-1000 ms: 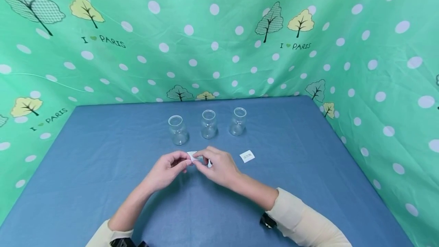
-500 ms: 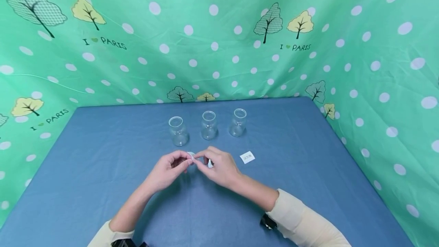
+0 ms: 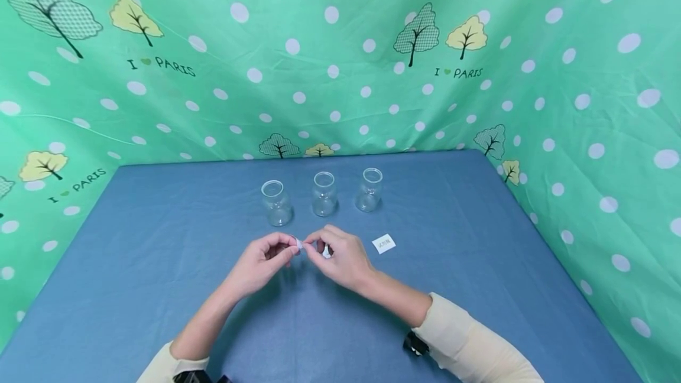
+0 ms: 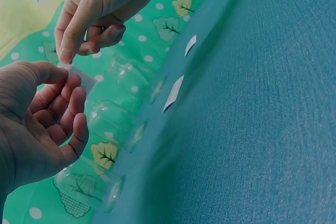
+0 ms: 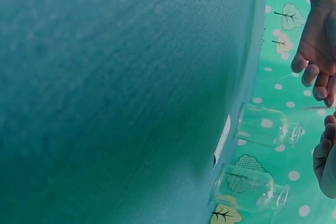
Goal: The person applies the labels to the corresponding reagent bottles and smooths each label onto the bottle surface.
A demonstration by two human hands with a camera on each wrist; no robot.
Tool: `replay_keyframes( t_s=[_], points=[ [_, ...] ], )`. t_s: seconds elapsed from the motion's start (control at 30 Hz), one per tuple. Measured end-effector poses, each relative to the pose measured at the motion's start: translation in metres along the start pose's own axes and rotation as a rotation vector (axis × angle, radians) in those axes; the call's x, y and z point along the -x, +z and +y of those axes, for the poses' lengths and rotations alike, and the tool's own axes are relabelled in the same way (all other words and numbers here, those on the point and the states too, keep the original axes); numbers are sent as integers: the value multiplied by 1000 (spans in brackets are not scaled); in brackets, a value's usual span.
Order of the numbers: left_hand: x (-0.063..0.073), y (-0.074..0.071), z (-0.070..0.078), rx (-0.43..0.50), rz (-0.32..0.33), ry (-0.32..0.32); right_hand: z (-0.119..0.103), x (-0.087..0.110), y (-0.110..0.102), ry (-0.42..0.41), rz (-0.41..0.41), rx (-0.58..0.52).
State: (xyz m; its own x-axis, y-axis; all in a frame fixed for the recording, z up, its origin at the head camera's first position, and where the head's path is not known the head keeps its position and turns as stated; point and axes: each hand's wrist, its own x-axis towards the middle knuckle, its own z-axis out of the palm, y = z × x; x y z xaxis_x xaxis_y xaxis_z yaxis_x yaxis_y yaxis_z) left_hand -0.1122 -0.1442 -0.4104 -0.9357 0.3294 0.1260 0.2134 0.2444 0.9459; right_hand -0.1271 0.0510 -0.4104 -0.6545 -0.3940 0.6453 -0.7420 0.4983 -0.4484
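Close in front of three clear glass jars, both hands meet at a small white label (image 4: 83,78). My left hand (image 3: 262,262) pinches it between thumb and index finger, the other fingers loosely bent. From the right, my right hand (image 3: 343,257) has thumb and index fingertips at the label's edge, picking at a corner. The left wrist view shows the right fingertip touching the corner beside the left thumb. The jars are a left jar (image 3: 276,204), a middle jar (image 3: 324,195) and a right jar (image 3: 369,190), all upright and uncapped.
A white label with dark writing (image 3: 383,243) lies on the blue table cover (image 3: 159,265), right of my right hand. Another label (image 4: 173,94) lies under that hand, mostly hidden in the head view. A green dotted curtain (image 3: 330,75) borders the table's back and sides.
The label between my fingertips has turned and shows less of its face than a second ago. My right fingers have shifted slightly at its edge; jars and loose labels stay put.
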Motion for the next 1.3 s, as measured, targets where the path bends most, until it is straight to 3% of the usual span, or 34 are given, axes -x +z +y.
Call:
replay_keyframes(
  t_s=[0.73, 1.3],
  points=[
    [0, -2, -4, -6, 8, -21, 4, 0, -2, 142, 14, -133],
    [4, -1, -7, -13, 27, -97, 3, 1, -6, 325, -11, -263]
  ],
)
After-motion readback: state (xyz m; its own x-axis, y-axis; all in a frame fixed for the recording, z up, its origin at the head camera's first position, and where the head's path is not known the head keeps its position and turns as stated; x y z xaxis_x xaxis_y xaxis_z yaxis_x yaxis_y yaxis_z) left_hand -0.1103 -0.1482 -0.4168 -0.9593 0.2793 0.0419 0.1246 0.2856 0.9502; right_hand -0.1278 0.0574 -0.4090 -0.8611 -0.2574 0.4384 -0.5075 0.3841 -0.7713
